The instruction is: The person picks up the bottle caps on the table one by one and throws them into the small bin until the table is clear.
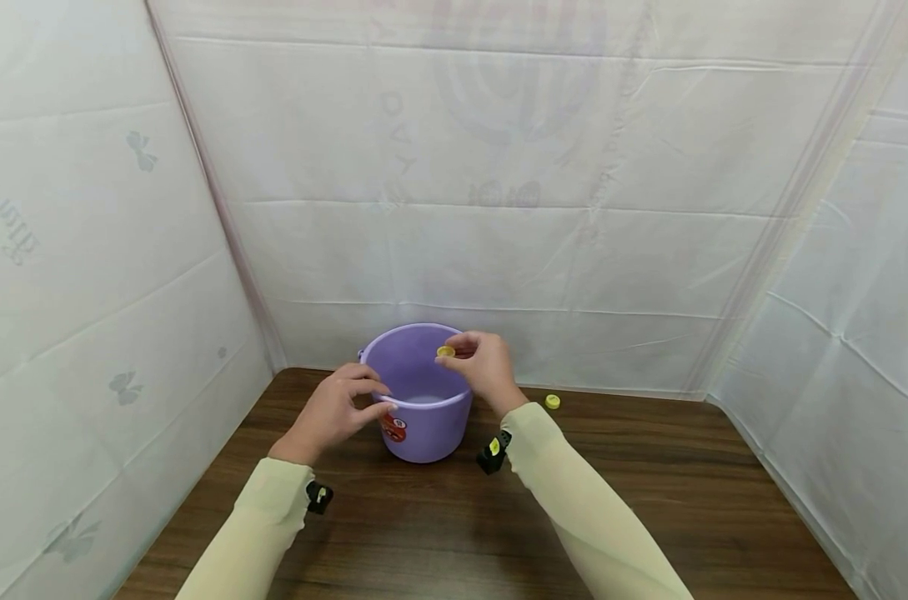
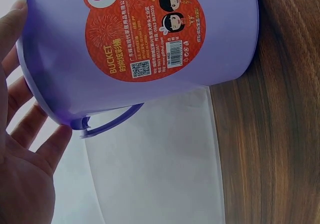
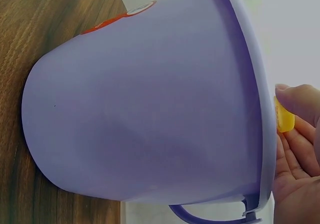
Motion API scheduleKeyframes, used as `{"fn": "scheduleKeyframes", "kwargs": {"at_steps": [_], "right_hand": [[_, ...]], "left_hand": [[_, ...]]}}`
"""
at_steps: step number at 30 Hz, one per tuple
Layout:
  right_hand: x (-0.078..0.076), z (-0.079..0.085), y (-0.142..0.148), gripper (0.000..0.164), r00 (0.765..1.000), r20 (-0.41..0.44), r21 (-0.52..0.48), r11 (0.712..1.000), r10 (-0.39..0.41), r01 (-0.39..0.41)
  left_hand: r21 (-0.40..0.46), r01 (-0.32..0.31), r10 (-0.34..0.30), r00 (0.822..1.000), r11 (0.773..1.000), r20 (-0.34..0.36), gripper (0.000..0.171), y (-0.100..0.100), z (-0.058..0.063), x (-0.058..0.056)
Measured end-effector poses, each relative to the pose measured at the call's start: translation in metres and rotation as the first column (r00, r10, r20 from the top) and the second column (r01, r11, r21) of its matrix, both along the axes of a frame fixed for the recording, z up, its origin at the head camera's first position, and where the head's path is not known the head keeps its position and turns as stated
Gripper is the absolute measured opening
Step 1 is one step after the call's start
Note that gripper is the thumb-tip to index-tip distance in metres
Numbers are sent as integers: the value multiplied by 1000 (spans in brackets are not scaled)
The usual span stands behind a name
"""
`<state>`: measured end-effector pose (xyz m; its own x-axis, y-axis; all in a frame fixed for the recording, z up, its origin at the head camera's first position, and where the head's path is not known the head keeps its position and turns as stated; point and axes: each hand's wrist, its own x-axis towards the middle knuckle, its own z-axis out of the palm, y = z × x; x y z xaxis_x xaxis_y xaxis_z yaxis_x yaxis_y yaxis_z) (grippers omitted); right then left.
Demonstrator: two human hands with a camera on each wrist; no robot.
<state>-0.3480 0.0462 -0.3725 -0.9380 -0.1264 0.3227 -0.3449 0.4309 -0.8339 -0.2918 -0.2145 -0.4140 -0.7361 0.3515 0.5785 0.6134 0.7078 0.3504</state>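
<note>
A purple bucket (image 1: 427, 429) stands upright on the wooden table, its red label (image 2: 145, 33) facing the left wrist camera. At the near left of its rim is my left hand (image 1: 337, 415), thumb outside and fingers over the inner side, gripping the edge. My right hand (image 1: 485, 367) pinches a small round yellow cap-like piece (image 1: 445, 352) between thumb and fingers, above the bucket's right side. In the right wrist view this yellow piece (image 3: 285, 115) shows just beyond the rim. A similar yellow piece (image 1: 553, 402) lies on the table right of the bucket.
The brown wood-grain table (image 1: 649, 500) runs back to a pale sheet wall (image 1: 499, 233). More sheeting rises on the left and right sides. The bucket's purple handle (image 2: 115, 123) hangs down outside it. Each wrist carries a small black device.
</note>
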Motion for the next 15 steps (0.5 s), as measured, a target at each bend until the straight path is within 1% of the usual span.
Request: {"fn": "scheduleKeyframes", "kwargs": {"at_steps": [3,9,15], "right_hand": [[0,-1,0,33,1000,-11,2,1000,-5,5],[1,-4,1,53,1000,-19,-24,1000,-10,9],[-1,-6,4,53,1000,-22,-60,998,-6,5]], "left_hand": [[-3,-3,3,1000,1000,-3,13,0,0,0],[-5,-5,5,1000,1000,-10,13,0,0,1],[-5,1,-1,999,1000,-32,14,1,1,1]]}}
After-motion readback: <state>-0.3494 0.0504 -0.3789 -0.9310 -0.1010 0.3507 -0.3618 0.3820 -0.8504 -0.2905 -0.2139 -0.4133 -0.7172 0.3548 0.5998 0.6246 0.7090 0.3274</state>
